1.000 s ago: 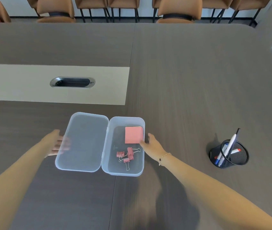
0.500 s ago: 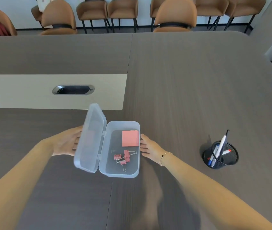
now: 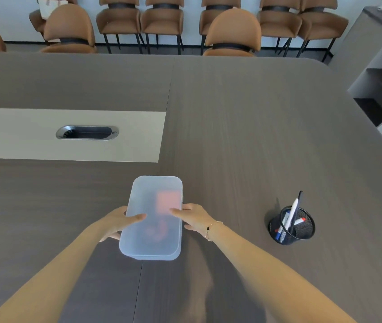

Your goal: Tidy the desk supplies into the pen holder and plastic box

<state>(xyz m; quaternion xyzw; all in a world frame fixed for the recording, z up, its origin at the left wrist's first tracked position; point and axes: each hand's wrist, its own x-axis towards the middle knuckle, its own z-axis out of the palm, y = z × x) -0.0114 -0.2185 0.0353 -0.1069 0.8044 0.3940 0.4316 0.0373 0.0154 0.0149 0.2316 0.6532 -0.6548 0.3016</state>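
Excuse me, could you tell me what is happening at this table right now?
A person is tidying desk supplies. Both hands, the left hand and right hand, press on the lid of a translucent rectangular plastic box; pink items show faintly through it. A black mesh pen holder with pens stands apart on the dark wooden table.

I see a wide dark wood-grain surface with a pale inlaid strip holding an oval cable port. Beyond the surface's far edge stand tan chairs against a white wall. Right of the surface stands a grey open shelf unit.
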